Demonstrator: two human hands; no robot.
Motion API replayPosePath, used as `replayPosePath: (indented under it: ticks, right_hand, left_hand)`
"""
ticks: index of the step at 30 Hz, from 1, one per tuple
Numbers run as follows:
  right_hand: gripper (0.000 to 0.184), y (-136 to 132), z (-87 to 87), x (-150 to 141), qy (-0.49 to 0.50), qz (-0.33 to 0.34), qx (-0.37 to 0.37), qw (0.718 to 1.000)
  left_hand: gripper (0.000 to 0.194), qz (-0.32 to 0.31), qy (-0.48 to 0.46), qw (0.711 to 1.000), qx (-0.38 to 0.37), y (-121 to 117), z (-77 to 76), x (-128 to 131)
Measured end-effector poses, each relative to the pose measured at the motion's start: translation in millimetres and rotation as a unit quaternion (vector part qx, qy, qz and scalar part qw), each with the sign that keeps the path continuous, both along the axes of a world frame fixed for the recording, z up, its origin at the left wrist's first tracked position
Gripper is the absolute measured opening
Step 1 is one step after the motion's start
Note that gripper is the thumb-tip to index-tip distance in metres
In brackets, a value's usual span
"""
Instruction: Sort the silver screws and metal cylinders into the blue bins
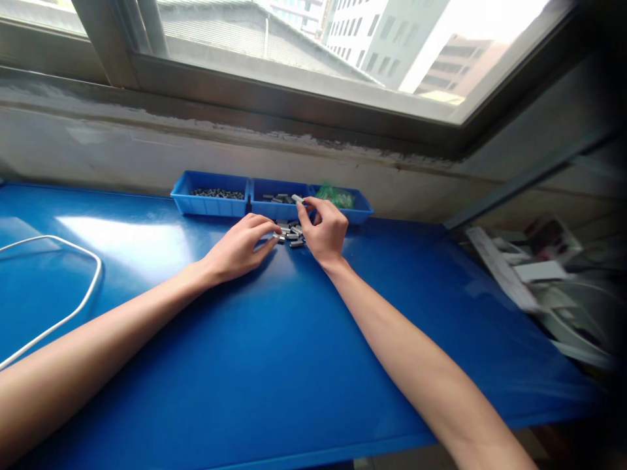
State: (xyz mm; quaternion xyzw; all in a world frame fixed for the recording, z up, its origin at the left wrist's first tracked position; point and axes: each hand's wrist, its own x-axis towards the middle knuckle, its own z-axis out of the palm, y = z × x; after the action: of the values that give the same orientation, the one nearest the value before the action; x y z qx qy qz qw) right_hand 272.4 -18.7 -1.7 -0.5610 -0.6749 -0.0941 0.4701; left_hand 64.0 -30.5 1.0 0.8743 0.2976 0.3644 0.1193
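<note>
Sunlit blue tabletop [274, 365] lies below a window [372, 46]. The right hand [326, 228] pinches a metallic piece [297, 198] by one end, presumably leaving the rest free. At six o'clock lies a loose pile [296, 244]; the left hand [247, 241] meets its nine-o'clock edge, grip impossible to tell. Bins [274, 211] at twelve seem placed for easy reach.

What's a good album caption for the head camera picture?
Right hand holds a silvery piece near blue bins; left hand at the pile.
</note>
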Motion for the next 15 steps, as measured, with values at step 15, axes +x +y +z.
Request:
replayPosePath:
  ticks: [15]
  right_hand:
    - [0.029,-39.8,23.9,6.1,-0.155,-0.100,-0.147,0.972]
  left_hand:
    - [0.034,-0.046,0.118,0.992,0.016,-10.2,-7.3,4.7]
